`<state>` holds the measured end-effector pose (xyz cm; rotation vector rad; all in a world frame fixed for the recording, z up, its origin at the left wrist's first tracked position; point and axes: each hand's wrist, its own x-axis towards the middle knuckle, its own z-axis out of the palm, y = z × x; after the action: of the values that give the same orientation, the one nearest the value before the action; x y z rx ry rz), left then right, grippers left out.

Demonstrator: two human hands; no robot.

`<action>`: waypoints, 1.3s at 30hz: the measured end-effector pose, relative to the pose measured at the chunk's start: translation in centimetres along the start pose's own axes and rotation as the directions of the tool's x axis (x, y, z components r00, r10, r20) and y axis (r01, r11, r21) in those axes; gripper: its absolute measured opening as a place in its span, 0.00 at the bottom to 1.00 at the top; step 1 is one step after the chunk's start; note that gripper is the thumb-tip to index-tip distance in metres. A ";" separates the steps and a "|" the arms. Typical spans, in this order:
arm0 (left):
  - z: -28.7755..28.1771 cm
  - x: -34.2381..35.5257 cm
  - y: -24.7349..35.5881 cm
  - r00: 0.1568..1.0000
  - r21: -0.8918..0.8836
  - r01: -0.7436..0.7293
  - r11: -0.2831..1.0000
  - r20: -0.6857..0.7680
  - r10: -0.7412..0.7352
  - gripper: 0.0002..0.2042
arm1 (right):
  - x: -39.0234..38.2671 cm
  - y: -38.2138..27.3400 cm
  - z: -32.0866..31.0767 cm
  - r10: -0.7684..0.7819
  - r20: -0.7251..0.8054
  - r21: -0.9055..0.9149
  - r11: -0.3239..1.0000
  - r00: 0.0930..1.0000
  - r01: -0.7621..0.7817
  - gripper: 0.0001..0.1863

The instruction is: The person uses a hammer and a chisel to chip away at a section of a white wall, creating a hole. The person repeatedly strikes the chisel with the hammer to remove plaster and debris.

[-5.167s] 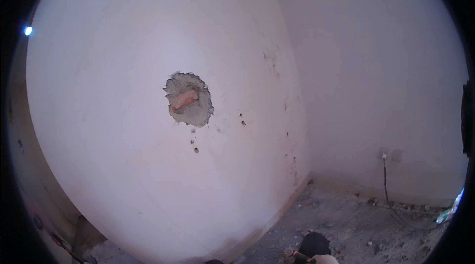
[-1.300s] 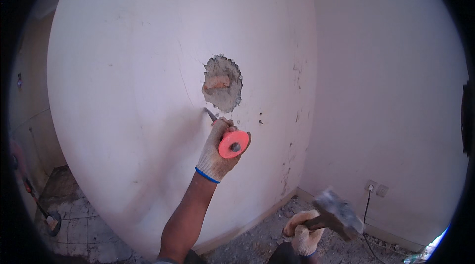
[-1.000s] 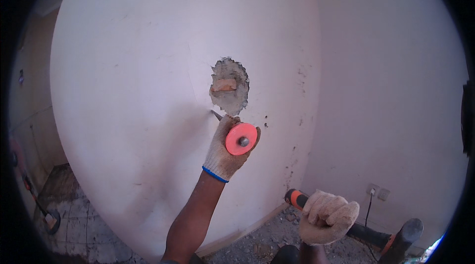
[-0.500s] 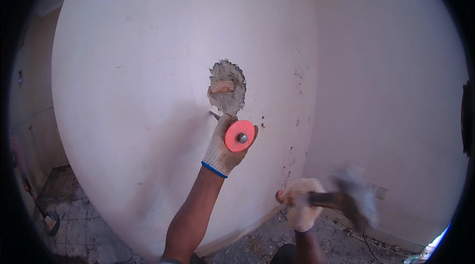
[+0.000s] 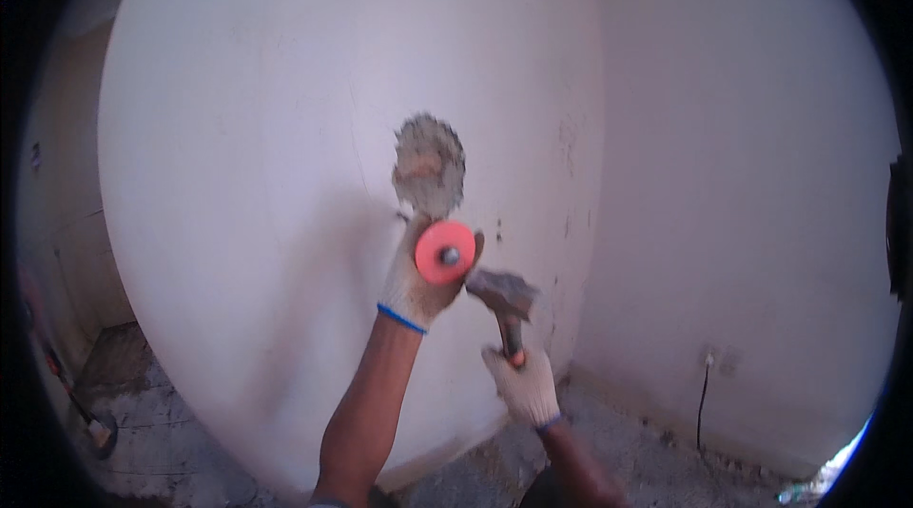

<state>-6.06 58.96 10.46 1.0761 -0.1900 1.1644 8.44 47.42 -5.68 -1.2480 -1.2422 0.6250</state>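
Note:
My left hand [image 5: 416,272], in a white knit glove with a blue cuff, is wrapped round a chisel with a round pink-red hand guard [image 5: 433,266]. The chisel's metal struck end faces me, and its tip meets the wall near the lower left edge of a rough hole [image 5: 430,142]. Grey mortar and a bit of orange brick show inside that hole. In my gloved right hand [image 5: 526,386] is a hammer [image 5: 504,293], gripped by its handle. The hammer's head is close beside the guard, to its lower right.
A white wall [image 5: 247,99] fills the middle and meets a second wall [image 5: 742,175] at a corner on the right. A black cord [image 5: 703,408] hangs from a socket low on that wall. Debris lies on the floor [image 5: 466,470]. A long-handled tool [image 5: 100,432] stands far left.
The hammer has swung from the lower right up and left, close to the chisel's guard. My left hand has stayed just below the hole, with the view shifting slightly.

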 end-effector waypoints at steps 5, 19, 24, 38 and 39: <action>-1.4 0.2 -0.5 0.993 0.522 -0.120 0.844 0.047 0.112 0.09 | -3.0 -3.0 -2.0 -0.137 -0.194 0.502 0.837 0.971 0.218 0.09; 1.3 -0.8 0.4 0.960 -0.222 0.114 0.968 -0.224 -0.165 0.14 | 1.0 -3.8 -1.1 -0.156 -0.107 -0.050 0.987 0.982 0.151 0.16; 1.4 -0.7 0.2 0.991 0.404 -0.051 0.914 -0.090 0.096 0.14 | -1.2 -2.9 -3.7 -0.032 -0.217 0.168 0.983 0.976 0.070 0.13; 0.6 -0.3 0.4 0.953 -0.209 0.194 0.958 -0.192 -0.235 0.18 | 1.4 -6.0 -0.3 -0.415 -0.211 -0.115 0.910 0.885 0.399 0.16; 0.9 -0.1 0.4 0.927 -0.213 0.175 0.961 -0.292 -0.234 0.17 | 1.5 -4.7 -0.9 -0.272 0.026 -0.135 0.952 0.962 0.273 0.18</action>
<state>-6.04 58.19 11.06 0.7164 0.0651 1.0884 8.53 47.15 -0.70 -1.1588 -1.4529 0.3467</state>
